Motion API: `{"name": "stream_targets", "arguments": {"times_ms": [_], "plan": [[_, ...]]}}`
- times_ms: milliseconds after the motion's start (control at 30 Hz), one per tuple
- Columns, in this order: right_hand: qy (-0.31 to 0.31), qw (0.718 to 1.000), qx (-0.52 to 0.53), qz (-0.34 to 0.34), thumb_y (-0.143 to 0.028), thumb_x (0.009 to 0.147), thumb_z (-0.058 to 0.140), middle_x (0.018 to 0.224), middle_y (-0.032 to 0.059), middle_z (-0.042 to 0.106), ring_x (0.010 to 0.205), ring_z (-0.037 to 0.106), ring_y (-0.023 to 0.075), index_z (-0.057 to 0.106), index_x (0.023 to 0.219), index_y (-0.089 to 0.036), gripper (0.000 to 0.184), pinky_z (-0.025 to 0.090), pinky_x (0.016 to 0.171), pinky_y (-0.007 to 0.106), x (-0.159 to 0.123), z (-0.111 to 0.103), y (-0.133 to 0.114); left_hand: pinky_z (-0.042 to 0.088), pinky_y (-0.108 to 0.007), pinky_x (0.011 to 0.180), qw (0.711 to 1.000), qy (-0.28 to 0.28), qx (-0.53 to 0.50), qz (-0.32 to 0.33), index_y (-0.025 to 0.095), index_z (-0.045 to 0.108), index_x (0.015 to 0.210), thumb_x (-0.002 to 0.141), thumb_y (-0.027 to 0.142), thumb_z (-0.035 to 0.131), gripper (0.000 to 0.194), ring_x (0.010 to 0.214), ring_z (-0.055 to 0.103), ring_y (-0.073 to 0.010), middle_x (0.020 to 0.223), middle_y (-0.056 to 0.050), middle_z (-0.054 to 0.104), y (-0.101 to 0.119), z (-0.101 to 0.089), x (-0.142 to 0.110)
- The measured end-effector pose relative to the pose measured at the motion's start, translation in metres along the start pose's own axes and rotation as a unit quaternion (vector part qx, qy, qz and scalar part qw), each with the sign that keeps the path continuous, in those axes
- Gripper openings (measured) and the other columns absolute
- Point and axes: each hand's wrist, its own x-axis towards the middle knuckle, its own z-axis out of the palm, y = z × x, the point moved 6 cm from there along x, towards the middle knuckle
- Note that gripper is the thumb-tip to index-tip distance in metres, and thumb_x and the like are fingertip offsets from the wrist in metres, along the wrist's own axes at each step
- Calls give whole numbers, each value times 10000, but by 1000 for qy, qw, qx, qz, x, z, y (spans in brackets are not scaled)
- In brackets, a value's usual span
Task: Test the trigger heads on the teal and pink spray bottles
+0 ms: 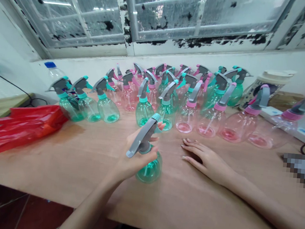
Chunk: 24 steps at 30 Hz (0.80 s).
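Note:
My left hand (135, 152) is wrapped round the neck of a green spray bottle (151, 170) with a grey and teal trigger head, near the middle of the table. The bottle looks nearly upright. My right hand (207, 159) lies on the tabletop to the right with fingers stretched out, holding nothing. In front of it stand clear pink spray bottles (185, 123) with grey and pink heads. Beyond my left hand stand more green spray bottles (144, 110). Another group of green bottles (108, 110) is to the left.
A red plastic bag (33, 124) lies on the left of the brown table (83, 165). Several more pink and green bottles crowd the back by the wall. A white cup (273, 81) and a white device (299, 125) are at the right, near a black cable.

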Motion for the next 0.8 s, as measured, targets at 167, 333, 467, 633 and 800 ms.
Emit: {"name": "stream_targets", "arguments": {"times_ms": [167,333,467,633,800], "plan": [[-12,1000,-10,2,-461,965,455,1390,87,566,1318,481,281,583,1303,-222,433,405,1090,526,0,1,0,569,-311,706,1000,-2,10,-2,260,581,1226,751,192,573,479,956,682,-228,1065,-53,712,2,-1,-1],[-6,1000,-6,2,-455,960,466,1376,88,579,1305,496,281,592,1294,-225,425,412,1085,524,0,1,0,562,-331,762,1000,-9,4,9,261,585,1194,777,180,564,425,919,667,-210,996,-37,706,5,0,-2],[-1,1000,0,2,-456,954,476,1374,84,581,1303,497,290,597,1291,-243,417,417,1076,538,0,1,0,548,-317,731,1000,-11,10,18,237,613,1051,759,187,570,300,849,647,-192,982,-44,693,2,-1,-1],[0,1000,1,-2,-456,952,477,1367,77,587,1301,499,288,599,1290,-252,413,414,1080,534,0,1,0,542,-301,715,998,2,33,46,209,610,943,766,201,575,180,799,625,-174,922,-42,663,3,-3,0],[6,1000,3,-3,-441,956,473,1363,77,591,1297,504,288,602,1288,-258,401,418,1077,535,0,0,-1,560,-323,752,1000,-17,16,18,255,608,1161,770,197,563,398,943,665,-215,1026,-45,708,6,1,0]]}}
